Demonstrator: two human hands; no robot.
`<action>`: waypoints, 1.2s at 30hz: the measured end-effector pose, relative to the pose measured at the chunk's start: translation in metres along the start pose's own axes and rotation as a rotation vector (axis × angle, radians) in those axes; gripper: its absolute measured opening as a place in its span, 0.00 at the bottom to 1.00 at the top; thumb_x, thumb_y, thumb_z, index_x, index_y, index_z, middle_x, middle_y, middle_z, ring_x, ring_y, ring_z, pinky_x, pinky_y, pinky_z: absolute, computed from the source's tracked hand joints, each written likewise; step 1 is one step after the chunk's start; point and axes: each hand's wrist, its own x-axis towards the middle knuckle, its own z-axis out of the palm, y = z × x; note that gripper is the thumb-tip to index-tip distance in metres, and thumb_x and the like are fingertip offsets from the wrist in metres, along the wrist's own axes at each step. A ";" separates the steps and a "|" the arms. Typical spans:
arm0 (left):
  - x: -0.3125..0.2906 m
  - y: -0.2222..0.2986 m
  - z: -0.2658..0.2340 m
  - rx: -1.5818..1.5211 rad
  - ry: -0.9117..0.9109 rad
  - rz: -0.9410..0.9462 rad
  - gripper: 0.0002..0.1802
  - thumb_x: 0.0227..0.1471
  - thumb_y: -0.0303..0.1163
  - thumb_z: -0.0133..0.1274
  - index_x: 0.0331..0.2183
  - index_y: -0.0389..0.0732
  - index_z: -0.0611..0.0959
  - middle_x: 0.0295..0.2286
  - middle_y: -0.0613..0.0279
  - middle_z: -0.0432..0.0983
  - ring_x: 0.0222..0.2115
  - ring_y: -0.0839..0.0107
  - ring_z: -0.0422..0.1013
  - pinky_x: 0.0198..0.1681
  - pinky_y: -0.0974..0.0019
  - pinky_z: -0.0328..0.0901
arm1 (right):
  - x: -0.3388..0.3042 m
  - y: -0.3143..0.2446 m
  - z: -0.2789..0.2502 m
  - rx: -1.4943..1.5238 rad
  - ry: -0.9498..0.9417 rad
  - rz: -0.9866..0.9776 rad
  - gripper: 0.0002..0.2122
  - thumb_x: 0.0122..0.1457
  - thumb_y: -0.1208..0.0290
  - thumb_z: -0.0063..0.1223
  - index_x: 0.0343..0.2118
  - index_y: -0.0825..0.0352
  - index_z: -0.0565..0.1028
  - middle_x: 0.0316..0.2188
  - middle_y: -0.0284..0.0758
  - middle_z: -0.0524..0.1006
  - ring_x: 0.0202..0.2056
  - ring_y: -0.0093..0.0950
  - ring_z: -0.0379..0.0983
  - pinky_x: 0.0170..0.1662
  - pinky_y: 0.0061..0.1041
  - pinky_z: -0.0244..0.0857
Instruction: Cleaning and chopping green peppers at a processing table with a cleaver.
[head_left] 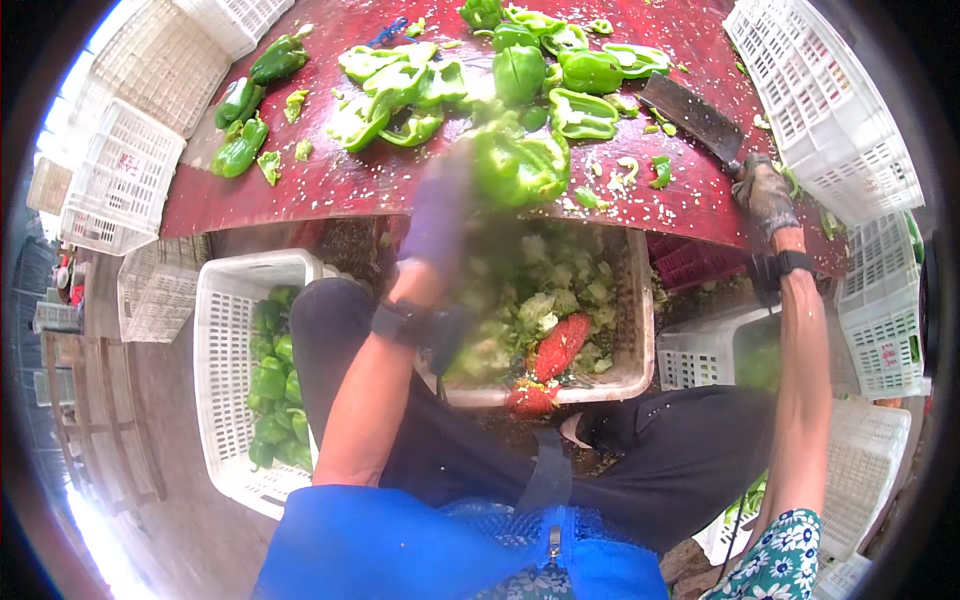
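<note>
My right hand, in a dirty dark glove, is closed around the handle of a cleaver. The cleaver's broad blade lies over the red tabletop, pointing far left. My left hand, in a purple glove, is smeared by motion at the table's near edge. Right beside it is a blurred green bell pepper; whether the fingers grip it cannot be made out. Halved peppers lie beyond the left hand, cut sides showing. A whole-looking pepper and another half sit between the two hands.
Below the table edge a white crate holds pale pepper cores and two red objects. Left of my knee, another crate contains green peppers. Stacked white crates flank the table's right side; more crates stand left.
</note>
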 end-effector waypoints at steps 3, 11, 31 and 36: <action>-0.007 0.040 0.021 0.018 0.124 -0.127 0.35 0.50 0.42 0.57 0.56 0.38 0.67 0.46 0.49 0.70 0.50 0.57 0.66 0.52 0.60 0.63 | -0.045 -0.033 -0.033 -0.206 0.124 -0.179 0.06 0.54 0.70 0.51 0.31 0.67 0.75 0.25 0.47 0.77 0.27 0.46 0.77 0.30 0.43 0.70; -0.007 0.050 0.036 0.568 0.247 0.300 0.46 0.37 0.43 0.64 0.56 0.39 0.64 0.56 0.39 0.59 0.57 0.47 0.60 0.58 0.55 0.59 | -0.152 -0.125 -0.067 0.868 -0.057 0.216 0.15 0.60 0.62 0.58 0.44 0.67 0.76 0.28 0.25 0.75 0.25 0.14 0.67 0.26 0.16 0.62; 0.003 0.057 0.059 0.720 0.196 0.142 0.35 0.44 0.36 0.57 0.54 0.37 0.64 0.54 0.43 0.60 0.50 0.43 0.64 0.51 0.49 0.64 | -0.136 -0.243 -0.080 0.215 -0.219 -0.065 0.15 0.59 0.57 0.51 0.28 0.66 0.76 0.22 0.49 0.77 0.28 0.47 0.77 0.30 0.44 0.70; 0.006 0.049 0.060 0.445 0.386 0.114 0.31 0.45 0.33 0.59 0.50 0.40 0.66 0.53 0.43 0.60 0.48 0.45 0.67 0.49 0.49 0.65 | -0.151 -0.280 -0.056 -0.099 -0.289 0.062 0.15 0.60 0.58 0.50 0.39 0.65 0.76 0.27 0.48 0.79 0.33 0.47 0.78 0.37 0.46 0.69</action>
